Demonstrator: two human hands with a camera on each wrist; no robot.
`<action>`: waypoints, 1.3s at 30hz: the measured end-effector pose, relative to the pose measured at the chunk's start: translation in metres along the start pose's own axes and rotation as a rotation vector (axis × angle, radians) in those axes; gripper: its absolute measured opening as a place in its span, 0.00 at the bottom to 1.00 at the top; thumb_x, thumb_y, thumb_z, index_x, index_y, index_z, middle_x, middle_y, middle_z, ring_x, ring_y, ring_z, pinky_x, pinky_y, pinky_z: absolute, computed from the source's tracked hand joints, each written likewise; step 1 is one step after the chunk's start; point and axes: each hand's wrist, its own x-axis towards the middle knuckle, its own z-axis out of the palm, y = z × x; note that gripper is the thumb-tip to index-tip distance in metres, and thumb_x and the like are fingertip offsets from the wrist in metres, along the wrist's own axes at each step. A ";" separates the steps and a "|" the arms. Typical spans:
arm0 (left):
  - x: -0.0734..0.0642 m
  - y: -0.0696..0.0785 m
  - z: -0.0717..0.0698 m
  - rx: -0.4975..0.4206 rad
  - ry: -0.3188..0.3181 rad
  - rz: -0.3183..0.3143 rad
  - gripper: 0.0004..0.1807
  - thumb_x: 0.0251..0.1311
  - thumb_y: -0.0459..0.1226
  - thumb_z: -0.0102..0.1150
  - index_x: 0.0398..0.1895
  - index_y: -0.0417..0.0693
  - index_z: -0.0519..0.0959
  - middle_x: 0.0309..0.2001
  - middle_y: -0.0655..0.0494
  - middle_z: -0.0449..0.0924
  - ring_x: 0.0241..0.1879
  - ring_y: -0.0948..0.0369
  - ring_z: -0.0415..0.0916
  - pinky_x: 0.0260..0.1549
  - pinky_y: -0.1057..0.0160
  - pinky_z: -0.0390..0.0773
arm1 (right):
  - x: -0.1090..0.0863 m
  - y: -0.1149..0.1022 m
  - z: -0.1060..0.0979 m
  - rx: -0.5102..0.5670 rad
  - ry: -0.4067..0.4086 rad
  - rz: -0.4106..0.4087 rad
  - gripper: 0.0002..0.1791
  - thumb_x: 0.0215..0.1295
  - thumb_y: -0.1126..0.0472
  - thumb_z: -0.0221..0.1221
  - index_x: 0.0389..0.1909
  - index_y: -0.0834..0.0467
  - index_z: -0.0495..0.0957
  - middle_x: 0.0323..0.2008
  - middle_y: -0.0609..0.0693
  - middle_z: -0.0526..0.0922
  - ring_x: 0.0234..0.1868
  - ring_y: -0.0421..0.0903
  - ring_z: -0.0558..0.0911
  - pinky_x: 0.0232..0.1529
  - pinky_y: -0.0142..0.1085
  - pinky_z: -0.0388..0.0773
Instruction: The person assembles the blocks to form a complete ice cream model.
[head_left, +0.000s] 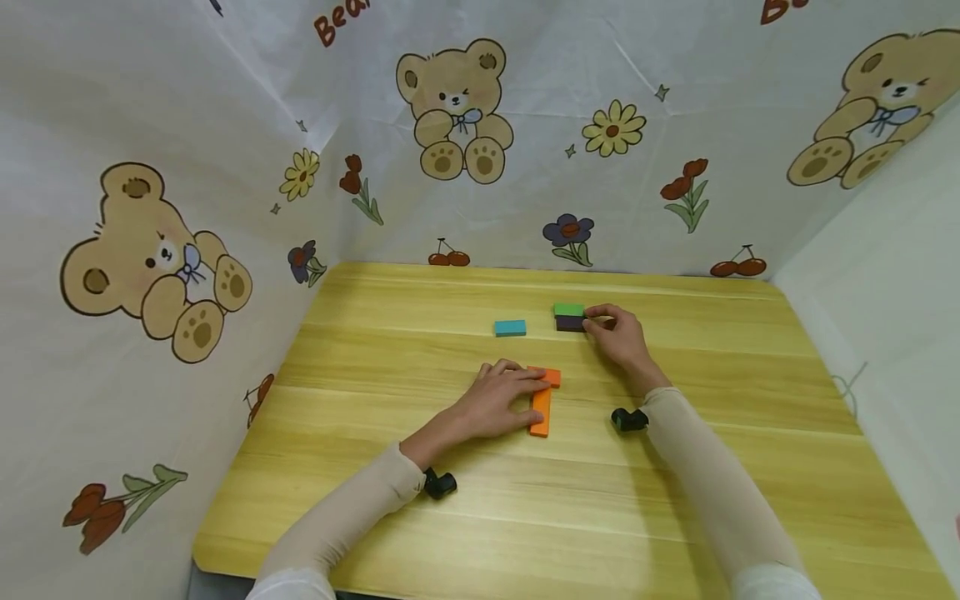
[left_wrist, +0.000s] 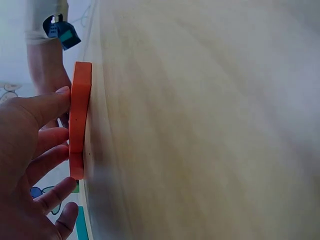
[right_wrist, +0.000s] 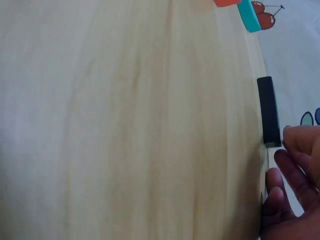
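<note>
Five blocks lie on the desk [head_left: 405,333]. The left hand [head_left: 501,402], fingers relaxed, touches two, the upper orange block [head_left: 554,378] and lower orange block [head_left: 541,417]. The right hand [head_left: 621,337], its loosely bent fingers clasping nothing, meets the adjoining green block [head_left: 569,309] and dark block [head_left: 569,323]. One blue block [head_left: 511,328] lies left of these.

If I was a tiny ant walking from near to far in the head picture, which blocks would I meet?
Lengthwise orange rectangular block, crosswise orange rectangular block, light-blue rectangular block, green rectangular block. Dark rectangular block left out: its place is unclear.
</note>
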 end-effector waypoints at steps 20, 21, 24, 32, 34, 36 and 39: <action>0.001 0.000 0.000 -0.032 0.018 -0.011 0.33 0.73 0.63 0.62 0.78 0.71 0.74 0.81 0.73 0.67 0.73 0.57 0.66 0.60 0.52 0.64 | -0.001 0.001 0.005 -0.001 0.033 0.027 0.18 0.80 0.52 0.62 0.61 0.58 0.84 0.57 0.61 0.85 0.49 0.53 0.77 0.51 0.42 0.73; 0.001 0.000 0.000 -0.033 0.017 -0.011 0.33 0.73 0.63 0.62 0.78 0.71 0.74 0.81 0.73 0.67 0.73 0.57 0.66 0.60 0.52 0.64 | -0.002 0.001 0.005 -0.004 0.031 0.027 0.18 0.80 0.52 0.62 0.61 0.58 0.84 0.56 0.61 0.85 0.48 0.53 0.76 0.51 0.42 0.72; 0.001 0.000 0.001 -0.032 0.013 -0.015 0.33 0.73 0.62 0.62 0.78 0.71 0.74 0.81 0.73 0.67 0.74 0.57 0.65 0.60 0.52 0.64 | -0.003 0.001 0.007 -0.011 0.024 0.029 0.19 0.80 0.51 0.62 0.61 0.58 0.85 0.56 0.61 0.84 0.48 0.52 0.76 0.51 0.41 0.72; 0.003 0.001 -0.002 -0.037 0.013 -0.018 0.33 0.73 0.62 0.62 0.78 0.69 0.74 0.81 0.72 0.67 0.74 0.56 0.65 0.61 0.51 0.65 | -0.004 -0.001 0.008 -0.001 0.026 0.027 0.17 0.78 0.51 0.63 0.58 0.58 0.85 0.55 0.60 0.85 0.48 0.52 0.76 0.50 0.40 0.72; 0.003 0.001 -0.001 -0.042 0.011 -0.018 0.33 0.73 0.62 0.61 0.78 0.69 0.74 0.82 0.71 0.67 0.74 0.56 0.65 0.61 0.51 0.65 | -0.005 -0.001 0.008 -0.003 0.021 0.028 0.17 0.78 0.51 0.64 0.58 0.58 0.85 0.55 0.60 0.85 0.48 0.52 0.76 0.50 0.39 0.72; 0.002 0.002 -0.001 -0.046 0.010 -0.017 0.33 0.73 0.62 0.61 0.78 0.69 0.74 0.82 0.71 0.67 0.74 0.56 0.65 0.59 0.52 0.64 | -0.007 -0.002 0.009 -0.001 0.015 0.032 0.17 0.78 0.51 0.64 0.57 0.57 0.85 0.55 0.59 0.85 0.47 0.52 0.76 0.49 0.38 0.72; 0.001 0.001 0.000 -0.039 0.013 -0.016 0.33 0.73 0.62 0.62 0.78 0.69 0.74 0.81 0.71 0.68 0.73 0.56 0.66 0.57 0.53 0.64 | -0.009 -0.002 0.011 -0.004 0.002 0.026 0.17 0.77 0.50 0.65 0.57 0.57 0.85 0.57 0.59 0.86 0.48 0.51 0.78 0.48 0.36 0.73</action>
